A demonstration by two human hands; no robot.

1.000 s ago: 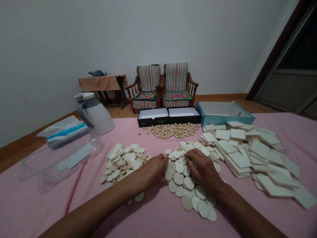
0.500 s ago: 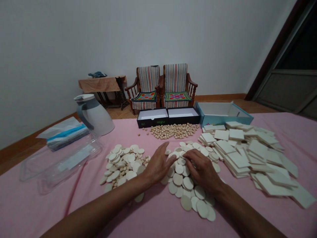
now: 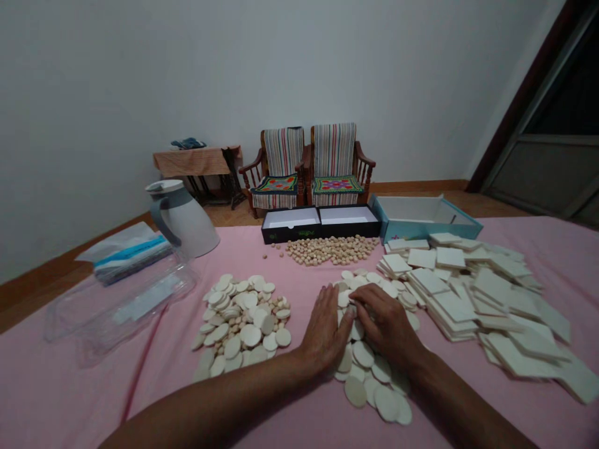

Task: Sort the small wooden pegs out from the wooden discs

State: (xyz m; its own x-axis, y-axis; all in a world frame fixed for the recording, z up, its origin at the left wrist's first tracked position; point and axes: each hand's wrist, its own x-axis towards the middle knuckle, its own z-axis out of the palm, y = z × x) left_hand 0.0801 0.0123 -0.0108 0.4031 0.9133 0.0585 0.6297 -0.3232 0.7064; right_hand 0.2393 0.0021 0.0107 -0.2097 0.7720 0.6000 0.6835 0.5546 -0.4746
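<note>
My left hand [image 3: 326, 327] lies against the left side of a pile of pale round discs [image 3: 363, 354], its fingers stretched forward. On the pile's right side rests my right hand [image 3: 387, 318], fingers bent and pressed together near the left thumb; what they hold, if anything, is hidden. Left of my hands, a second heap of discs [image 3: 251, 335] is mixed with small wooden beads [image 3: 238, 323]. Beyond both hands lies a group of round wooden beads [image 3: 330, 250].
Square white tiles [image 3: 455, 307] are heaped at the right. Behind the beads stand two black trays [image 3: 291, 233] and a blue box [image 3: 428, 229]. At the left are a white jug [image 3: 191, 226], a tissue pack [image 3: 133, 257] and clear plastic trays [image 3: 140, 302].
My left hand has moved right, onto the near disc pile's left edge and closer to my right hand. More of the left heap shows. The view has shifted slightly.
</note>
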